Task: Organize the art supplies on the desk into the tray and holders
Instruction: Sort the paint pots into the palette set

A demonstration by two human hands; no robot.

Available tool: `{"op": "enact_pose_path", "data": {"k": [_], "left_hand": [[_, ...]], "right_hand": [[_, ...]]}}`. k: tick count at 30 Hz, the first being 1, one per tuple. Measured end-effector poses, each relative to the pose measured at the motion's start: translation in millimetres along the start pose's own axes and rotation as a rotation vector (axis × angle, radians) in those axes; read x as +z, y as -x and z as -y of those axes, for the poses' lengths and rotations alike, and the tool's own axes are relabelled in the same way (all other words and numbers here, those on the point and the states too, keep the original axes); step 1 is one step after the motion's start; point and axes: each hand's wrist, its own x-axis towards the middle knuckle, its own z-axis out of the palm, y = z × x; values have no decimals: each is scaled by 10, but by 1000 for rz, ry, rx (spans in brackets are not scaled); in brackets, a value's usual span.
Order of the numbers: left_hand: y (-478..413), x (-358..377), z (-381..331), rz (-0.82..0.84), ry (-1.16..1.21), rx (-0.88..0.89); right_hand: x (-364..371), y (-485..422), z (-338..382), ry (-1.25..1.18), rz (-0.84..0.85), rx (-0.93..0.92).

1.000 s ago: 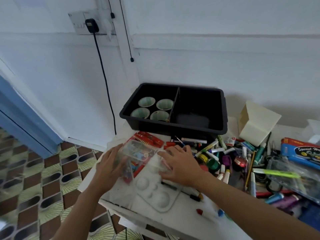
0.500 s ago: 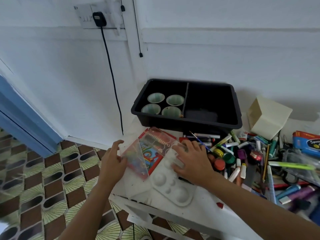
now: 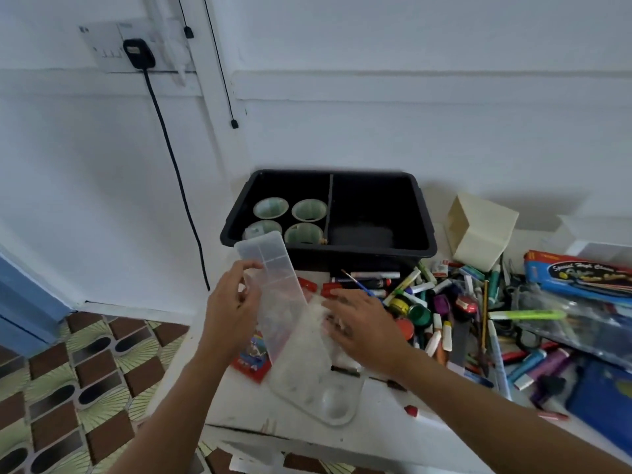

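At the near edge of the counter (image 3: 246, 401) a white palette (image 3: 325, 398) lies flat, wells up, partly over a red crayon pack (image 3: 251, 359). The person's right hand (image 3: 366, 326) rests on the palette's far end, palm down, fingers straight and spread, gripping nothing. To its right a heap of markers (image 3: 427, 295) and paint pots covers the counter.

Just left of that hand, the left hand (image 3: 232, 309) pinches the left edge of a clear case (image 3: 273, 278), thumb and fingers curled round it. The case is off the counter and tilted up: its near end sits low between the two hands, its far end is raised toward the wall. Its long axis runs away from the person, leaning slightly left.

Beyond it stands the black tray (image 3: 359, 248), split by a divider, with four cups (image 3: 309, 210) in the left compartment. From where I stand the case's far end overlaps the near-left cup; whether it hangs over the tray or stops short of it I cannot tell.

I judge the case too long for a cup, so it likely belongs in the right compartment. That lies ahead and to the right of the left hand, so the case would need to swing right past the divider. The right hand is nearer that side.
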Motion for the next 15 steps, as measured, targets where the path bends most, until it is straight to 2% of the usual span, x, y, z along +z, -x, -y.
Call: {"op": "enact_pose_path", "data": {"k": [4,6,10,12,15], "left_hand": [[-27,266,-184,66,208,-89],[5,383,-264,85,322,-138],[107,593,-316,38,482,-283],[167,668,-308,-2,569,-376],[265,745,-315,4,601,-439]], "right_hand": [[-213,187,-315,1,-267,62],[-344,292,-517,46,-333,147],[-512,544,-855,74,-163,293],[-527,659,-927,79,-99,292],[-505,752,-976,97,-110,234]]}}
